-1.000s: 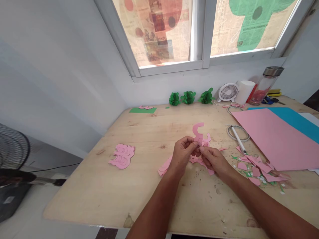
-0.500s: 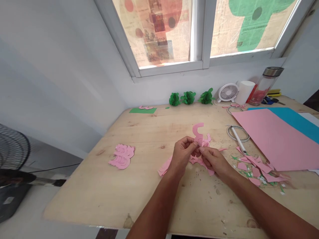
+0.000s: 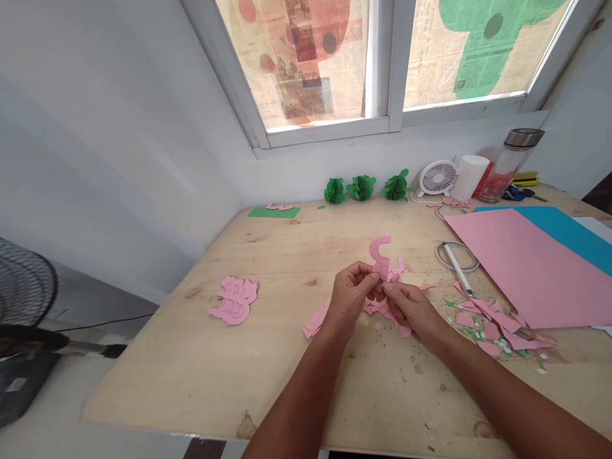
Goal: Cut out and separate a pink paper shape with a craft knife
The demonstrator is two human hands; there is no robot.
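Observation:
My left hand (image 3: 354, 288) pinches a curved pink paper cutout (image 3: 380, 252), whose hooked end stands up above the fingers. Close beside it, my right hand (image 3: 407, 303) has its fingers pressed together at the cutout's lower edge; whatever lies between those fingertips is too small to make out. Under and around both hands are more pink paper pieces (image 3: 377, 306), partly covered by the hands. Left of my left wrist lies a flat pink paper strip (image 3: 315, 320). A stack of pink scalloped cutouts (image 3: 234, 299) rests farther left on the table.
Pink and green scraps (image 3: 502, 328) lie to the right, near a white pen-like tool (image 3: 458, 269) and a pink sheet (image 3: 535, 268). Along the wall stand green paper figures (image 3: 362, 188), a small white fan (image 3: 437, 177) and a glass bottle (image 3: 509, 167). A green sheet (image 3: 272, 213) lies at the back left.
Almost nothing differs. The fingertips and the pink cutout between them have shifted only very slightly.

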